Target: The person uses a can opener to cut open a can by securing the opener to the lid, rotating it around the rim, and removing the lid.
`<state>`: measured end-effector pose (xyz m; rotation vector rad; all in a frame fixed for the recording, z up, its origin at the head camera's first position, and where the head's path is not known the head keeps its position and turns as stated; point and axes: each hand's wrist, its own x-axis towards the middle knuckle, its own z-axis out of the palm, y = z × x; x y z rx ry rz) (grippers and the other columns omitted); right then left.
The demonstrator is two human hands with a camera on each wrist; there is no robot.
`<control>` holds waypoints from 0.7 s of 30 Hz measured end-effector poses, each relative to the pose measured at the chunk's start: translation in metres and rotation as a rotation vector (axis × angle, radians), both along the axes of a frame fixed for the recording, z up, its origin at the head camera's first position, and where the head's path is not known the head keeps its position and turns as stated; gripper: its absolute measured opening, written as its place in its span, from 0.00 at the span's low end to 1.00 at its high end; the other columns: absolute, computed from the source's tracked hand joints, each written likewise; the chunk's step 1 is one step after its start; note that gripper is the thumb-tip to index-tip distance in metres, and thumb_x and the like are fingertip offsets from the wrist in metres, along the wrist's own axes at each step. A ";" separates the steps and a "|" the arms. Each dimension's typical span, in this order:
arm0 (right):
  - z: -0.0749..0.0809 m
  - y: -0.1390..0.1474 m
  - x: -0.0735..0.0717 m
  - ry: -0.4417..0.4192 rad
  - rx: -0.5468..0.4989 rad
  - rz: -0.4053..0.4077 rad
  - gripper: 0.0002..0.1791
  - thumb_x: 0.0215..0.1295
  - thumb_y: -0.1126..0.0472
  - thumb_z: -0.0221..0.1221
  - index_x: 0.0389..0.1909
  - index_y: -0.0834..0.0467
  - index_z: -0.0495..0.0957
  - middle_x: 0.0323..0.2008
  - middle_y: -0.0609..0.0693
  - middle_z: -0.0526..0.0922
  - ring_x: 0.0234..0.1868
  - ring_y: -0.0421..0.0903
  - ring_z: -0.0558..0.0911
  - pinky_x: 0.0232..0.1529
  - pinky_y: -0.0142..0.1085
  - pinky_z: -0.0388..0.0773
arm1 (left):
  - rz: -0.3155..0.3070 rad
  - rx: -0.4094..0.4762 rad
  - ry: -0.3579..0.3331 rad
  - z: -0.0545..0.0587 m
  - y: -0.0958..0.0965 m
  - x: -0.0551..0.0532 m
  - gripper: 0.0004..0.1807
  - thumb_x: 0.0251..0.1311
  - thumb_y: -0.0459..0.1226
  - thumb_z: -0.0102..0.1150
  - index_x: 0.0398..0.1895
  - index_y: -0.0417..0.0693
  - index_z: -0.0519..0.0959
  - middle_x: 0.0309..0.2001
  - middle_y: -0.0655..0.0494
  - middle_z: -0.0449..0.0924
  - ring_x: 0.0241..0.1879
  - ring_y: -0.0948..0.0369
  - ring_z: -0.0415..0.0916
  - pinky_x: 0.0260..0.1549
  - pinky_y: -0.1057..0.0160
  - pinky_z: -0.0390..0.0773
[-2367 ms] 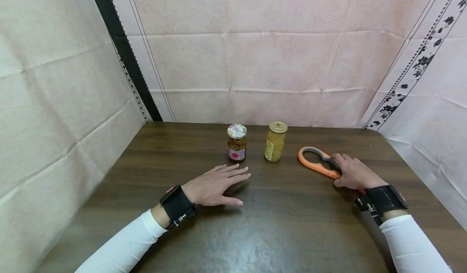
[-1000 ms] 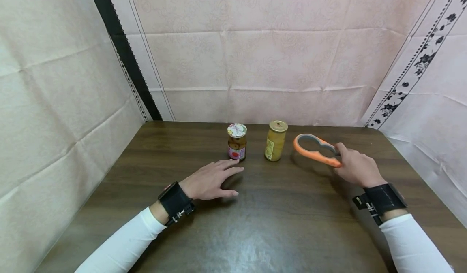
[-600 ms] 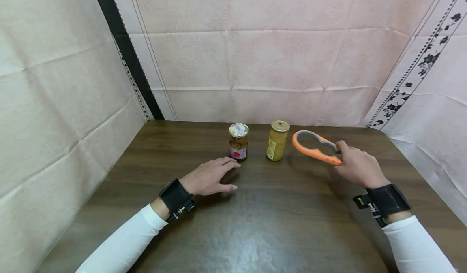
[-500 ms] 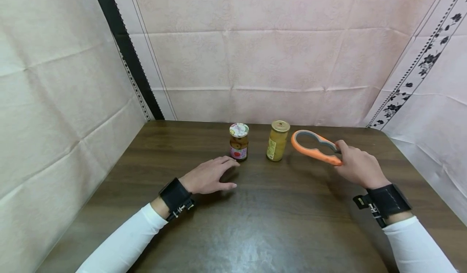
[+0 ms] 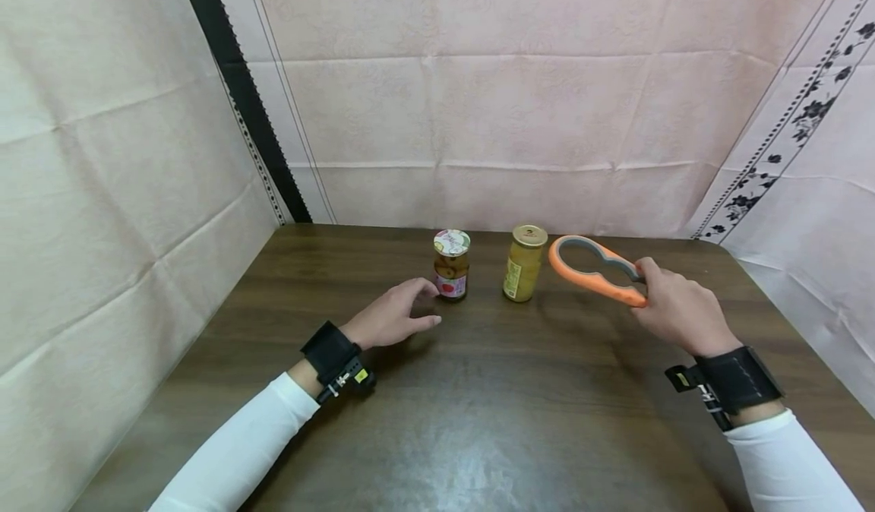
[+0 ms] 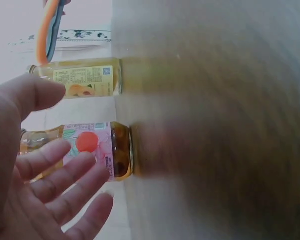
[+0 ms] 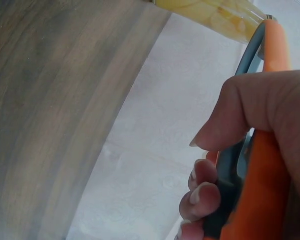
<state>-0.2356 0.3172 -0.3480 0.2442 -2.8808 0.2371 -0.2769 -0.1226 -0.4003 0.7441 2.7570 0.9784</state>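
In the head view my right hand [image 5: 683,307] grips an orange and grey jar opener [image 5: 591,281] by its handle, raised above the table. The opener's looped end is beside the lid of a tall jar [image 5: 525,265] of yellow fruit with a gold lid. My left hand [image 5: 393,316] reaches toward a shorter jar [image 5: 451,267] with a patterned white lid and brownish fruit inside. Seen from the left wrist, its loosely bent fingers [image 6: 65,175] are spread in front of that jar's pink label [image 6: 97,145]; whether they touch the glass I cannot tell. Both jars stand upright, lids on.
Both jars stand toward the back of a dark brown wooden table [image 5: 465,421]. Pale patterned cloth [image 5: 519,117] hangs behind it, and more cloth [image 5: 123,216] hangs along the left side.
My right hand has lifted the jar opener off the table and brought its loop close to the yellow jar. My left hand has moved forward to the shorter jar, its fingers bending more.
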 end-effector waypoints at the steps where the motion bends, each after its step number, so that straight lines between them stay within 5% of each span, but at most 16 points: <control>1: 0.000 0.000 0.000 0.000 0.000 -0.001 0.25 0.56 0.59 0.63 0.54 0.63 0.69 0.24 0.52 0.77 0.20 0.49 0.74 0.17 0.42 0.64 | 0.020 0.021 -0.013 0.000 0.000 -0.001 0.27 0.67 0.47 0.64 0.64 0.45 0.71 0.62 0.49 0.77 0.63 0.54 0.74 0.64 0.48 0.75; 10: 0.005 -0.006 0.004 0.032 -0.010 0.001 0.22 0.56 0.60 0.62 0.50 0.61 0.70 0.22 0.50 0.74 0.20 0.49 0.72 0.16 0.41 0.62 | 0.189 0.318 -0.156 -0.011 -0.002 -0.014 0.38 0.67 0.47 0.64 0.75 0.49 0.60 0.70 0.47 0.68 0.69 0.49 0.68 0.68 0.42 0.69; 21: 0.011 -0.016 0.009 0.004 -0.008 0.018 0.23 0.57 0.59 0.63 0.52 0.61 0.70 0.23 0.49 0.72 0.21 0.47 0.71 0.17 0.39 0.61 | 0.267 0.459 -0.217 -0.013 0.012 -0.020 0.53 0.61 0.55 0.68 0.81 0.57 0.46 0.80 0.50 0.52 0.78 0.47 0.55 0.73 0.41 0.61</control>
